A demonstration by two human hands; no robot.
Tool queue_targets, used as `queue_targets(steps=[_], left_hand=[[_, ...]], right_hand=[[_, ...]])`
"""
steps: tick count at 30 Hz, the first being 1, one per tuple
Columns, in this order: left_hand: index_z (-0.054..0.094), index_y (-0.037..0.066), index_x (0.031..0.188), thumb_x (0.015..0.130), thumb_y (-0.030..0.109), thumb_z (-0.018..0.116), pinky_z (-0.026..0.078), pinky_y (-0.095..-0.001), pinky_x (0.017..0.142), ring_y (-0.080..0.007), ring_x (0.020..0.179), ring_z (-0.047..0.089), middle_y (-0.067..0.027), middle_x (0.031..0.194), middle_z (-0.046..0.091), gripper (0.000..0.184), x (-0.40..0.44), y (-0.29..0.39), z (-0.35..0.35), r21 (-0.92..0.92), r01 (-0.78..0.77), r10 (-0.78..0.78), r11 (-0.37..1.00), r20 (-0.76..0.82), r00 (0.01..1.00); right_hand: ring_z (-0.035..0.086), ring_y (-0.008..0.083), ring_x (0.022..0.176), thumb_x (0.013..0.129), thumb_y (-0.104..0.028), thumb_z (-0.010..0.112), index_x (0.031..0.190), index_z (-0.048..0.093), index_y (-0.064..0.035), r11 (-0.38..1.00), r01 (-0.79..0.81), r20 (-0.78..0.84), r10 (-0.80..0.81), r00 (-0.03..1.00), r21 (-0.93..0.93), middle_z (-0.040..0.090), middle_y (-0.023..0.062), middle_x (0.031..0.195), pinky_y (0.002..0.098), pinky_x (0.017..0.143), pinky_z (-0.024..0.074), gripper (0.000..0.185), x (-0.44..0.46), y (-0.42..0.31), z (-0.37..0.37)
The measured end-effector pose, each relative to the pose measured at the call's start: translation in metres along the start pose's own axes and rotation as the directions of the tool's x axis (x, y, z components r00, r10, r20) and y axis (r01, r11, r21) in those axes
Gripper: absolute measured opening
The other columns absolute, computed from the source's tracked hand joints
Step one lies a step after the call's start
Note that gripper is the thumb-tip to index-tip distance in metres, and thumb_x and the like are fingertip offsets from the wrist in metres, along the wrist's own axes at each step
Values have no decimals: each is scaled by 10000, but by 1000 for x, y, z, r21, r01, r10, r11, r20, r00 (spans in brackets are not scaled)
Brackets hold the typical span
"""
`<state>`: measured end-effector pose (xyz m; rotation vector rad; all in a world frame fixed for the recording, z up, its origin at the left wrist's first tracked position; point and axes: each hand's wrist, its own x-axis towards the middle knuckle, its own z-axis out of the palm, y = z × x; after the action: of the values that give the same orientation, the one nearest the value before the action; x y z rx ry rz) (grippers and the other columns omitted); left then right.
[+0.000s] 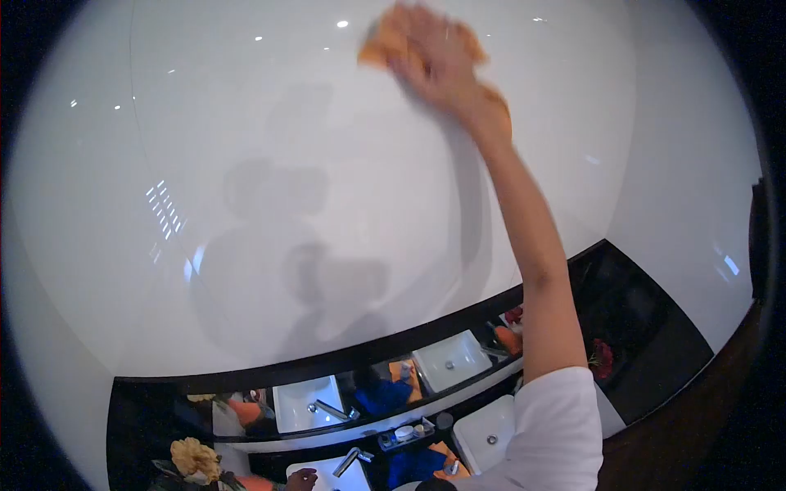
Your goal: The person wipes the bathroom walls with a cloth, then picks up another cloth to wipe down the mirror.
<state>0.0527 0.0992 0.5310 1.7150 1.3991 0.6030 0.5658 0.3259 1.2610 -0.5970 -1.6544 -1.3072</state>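
On my feed, the right hand (440,59) is spread mostly open over an orange cloth (378,47), pressing it to the white wall (368,172) near twelve o'clock; blur keeps me from telling whether any fingers pinch the fabric. My right arm (532,245) reaches up nearly straight from the white sleeve (558,417) at five o'clock. The cloth lies beneath the palm, showing past the fingers toward nine and two o'clock, with a fold along the wrist toward four. At seven o'clock, the left hand (302,479) is cut off by the frame edge beside a basin (323,475); I can't tell whether it grips anything.
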Motion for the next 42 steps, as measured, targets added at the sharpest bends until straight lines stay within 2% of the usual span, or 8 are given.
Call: queue_targets(steps=[6, 11, 15, 18, 22, 34, 37, 42], left_hand=[[625, 70, 1028, 852, 274, 550, 488, -380, 752, -326, 859, 611, -172, 923, 643, 280, -21, 56, 1, 153, 43, -58, 987, 97, 994], [619, 66, 1042, 858, 280, 538, 482, -379, 781, -322, 903, 606, -189, 965, 633, 294, -28, 56, -8, 189, 33, -56, 981, 120, 991], [580, -3, 1058, 899, 118, 444, 504, -270, 599, -164, 675, 584, -97, 879, 634, 241, -35, 6, 2, 369, -303, 291, 879, 87, 953], [591, -11, 1025, 902, 177, 457, 506, -368, 707, -296, 785, 612, -175, 921, 633, 261, -43, -11, 8, 94, 28, -38, 995, 106, 994], [589, 0, 1039, 887, 211, 483, 489, -404, 774, -355, 867, 601, -211, 975, 617, 281, -67, -49, 27, 142, 43, -42, 989, -16, 999], [612, 41, 1034, 871, 285, 521, 470, -398, 813, -327, 929, 596, -192, 1000, 623, 308, -22, 37, -22, 124, -28, 26, 992, 18, 1000], [597, 17, 1022, 865, 247, 518, 452, -394, 860, -344, 950, 578, -199, 1010, 612, 290, -11, 10, -12, 134, -21, 15, 991, 45, 999], [603, 27, 1027, 869, 273, 515, 457, -400, 847, -340, 945, 583, -195, 1014, 615, 305, 16, 93, -70, 88, -9, 20, 996, -115, 993]], right_hand=[[412, 242, 1219, 759, -54, 503, 1203, 506, -165, 793, -177, 646, -320, 693, 583, 497, 17, 1265, 435, 942, 385, 458, -296, -177, 8], [337, 235, 1285, 807, -113, 491, 1278, 466, -109, 845, -30, 539, -312, 782, 533, 389, 39, 1377, 373, 1063, 258, 471, -253, -178, -32], [578, 227, 1017, 857, -117, 561, 1217, 476, -17, 786, -464, 72, 479, 875, 408, 577, 113, 1156, 334, 860, 469, 383, -72, -67, -32], [578, 234, 1026, 875, -214, 526, 1184, 512, -17, 684, -554, -69, 656, 751, 474, 589, 151, 1124, 345, 852, 461, 366, 10, -13, -14], [479, 315, 1070, 879, -243, 457, 1096, 545, -21, 680, -712, -447, 590, 672, -172, 500, 151, 1181, 445, 920, 354, 322, 65, -55, 55], [382, 249, 1247, 794, -133, 483, 1238, 470, -47, 849, 385, 86, -442, 893, 362, 432, 102, 1325, 425, 1036, 278, 453, -7, -335, 111], [411, 250, 1226, 813, -221, 516, 1225, 508, -109, 580, -345, 449, -41, 892, 738, 505, 75, 1263, 393, 1052, 256, 427, -50, -255, 81], [354, 331, 1253, 843, -31, 455, 1286, 395, -5, 845, -500, 12, 511, 860, -192, 394, 190, 1326, 447, 1051, 248, 448, -115, -86, 8]])
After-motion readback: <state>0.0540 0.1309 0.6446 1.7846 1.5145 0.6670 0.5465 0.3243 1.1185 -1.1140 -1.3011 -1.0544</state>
